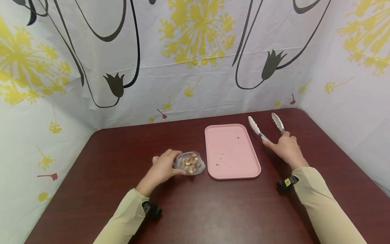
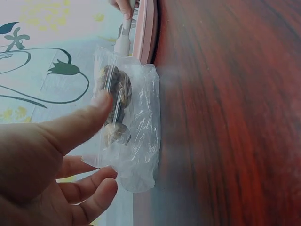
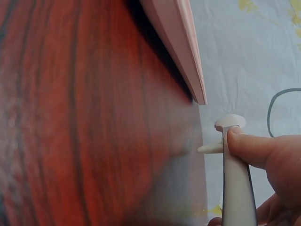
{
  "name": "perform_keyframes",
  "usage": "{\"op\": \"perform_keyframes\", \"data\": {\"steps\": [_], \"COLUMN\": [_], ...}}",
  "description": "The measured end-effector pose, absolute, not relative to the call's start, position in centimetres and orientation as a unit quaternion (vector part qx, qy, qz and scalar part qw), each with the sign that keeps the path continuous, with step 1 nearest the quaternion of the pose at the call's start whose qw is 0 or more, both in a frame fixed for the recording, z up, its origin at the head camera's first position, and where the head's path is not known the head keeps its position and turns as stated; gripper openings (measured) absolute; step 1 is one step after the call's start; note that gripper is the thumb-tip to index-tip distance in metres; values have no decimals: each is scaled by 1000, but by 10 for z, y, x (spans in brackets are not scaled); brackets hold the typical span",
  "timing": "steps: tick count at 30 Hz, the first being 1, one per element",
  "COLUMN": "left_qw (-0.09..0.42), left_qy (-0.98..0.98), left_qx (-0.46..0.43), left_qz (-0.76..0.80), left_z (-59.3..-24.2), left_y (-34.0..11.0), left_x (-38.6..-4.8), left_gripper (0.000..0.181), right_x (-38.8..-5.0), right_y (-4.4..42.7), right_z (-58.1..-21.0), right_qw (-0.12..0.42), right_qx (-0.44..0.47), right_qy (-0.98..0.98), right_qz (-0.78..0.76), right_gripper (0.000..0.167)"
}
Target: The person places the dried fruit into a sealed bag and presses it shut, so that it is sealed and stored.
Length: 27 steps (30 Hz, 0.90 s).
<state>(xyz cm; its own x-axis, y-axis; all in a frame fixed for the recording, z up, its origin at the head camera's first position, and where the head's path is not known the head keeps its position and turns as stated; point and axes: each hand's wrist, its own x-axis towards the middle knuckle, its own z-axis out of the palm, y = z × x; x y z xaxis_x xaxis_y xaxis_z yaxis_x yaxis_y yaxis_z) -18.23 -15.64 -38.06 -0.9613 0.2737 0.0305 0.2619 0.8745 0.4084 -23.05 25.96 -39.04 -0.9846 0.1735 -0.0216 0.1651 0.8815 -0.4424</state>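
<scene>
My left hand [image 1: 163,168] holds a clear plastic bag [image 1: 199,168], with the thumb on the near side and fingers around the far side. Inside the bag are several small brown, knobbly pieces [image 1: 190,163], pale in places; their kind is unclear. In the left wrist view the thumb lies against the bag's side [image 2: 143,122]. My right hand [image 1: 287,150] grips a pair of tongs [image 1: 255,125], whose pale scalloped tips are spread apart and point away from me. The right wrist view shows the thumb pressed on one tong arm [image 3: 237,188].
A pink rectangular tray [image 1: 233,149] with small dark specks lies between the two hands. It rests on a dark reddish wooden table [image 1: 213,210]. White cloth [image 1: 182,88] with yellow and grey flower patterns hangs behind the table and along both sides.
</scene>
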Motion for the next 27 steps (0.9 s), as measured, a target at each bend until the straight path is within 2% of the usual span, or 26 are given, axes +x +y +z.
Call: {"op": "perform_keyframes", "data": {"steps": [4,7,11,19,27], "left_qw": [1,-6,-20,-55,-74], "left_qy": [967,966,964,954,950], "left_qx": [134,128,132,166,186], "left_qz": [219,224,229,244,239], "left_z": [-381,-383,-387,-387,-386], "left_y": [-158,-160,-160,-158,-157], "left_x": [-179,-177,-174,-174,-174], "left_gripper": [50,41,36,43,18], "right_x": [-232,-234,-234,-233,-231], "right_y": [256,254,253,254,250], "right_z": [-392,-394,-396,-398,-399], "right_qw": [3,-1,1,36,41], "right_qx": [-92,-92,-92,-98,-152], "right_qy": [-969,-968,-967,-966,-954], "right_qz": [231,235,235,235,257], "right_gripper": [98,98,100,94,91]}}
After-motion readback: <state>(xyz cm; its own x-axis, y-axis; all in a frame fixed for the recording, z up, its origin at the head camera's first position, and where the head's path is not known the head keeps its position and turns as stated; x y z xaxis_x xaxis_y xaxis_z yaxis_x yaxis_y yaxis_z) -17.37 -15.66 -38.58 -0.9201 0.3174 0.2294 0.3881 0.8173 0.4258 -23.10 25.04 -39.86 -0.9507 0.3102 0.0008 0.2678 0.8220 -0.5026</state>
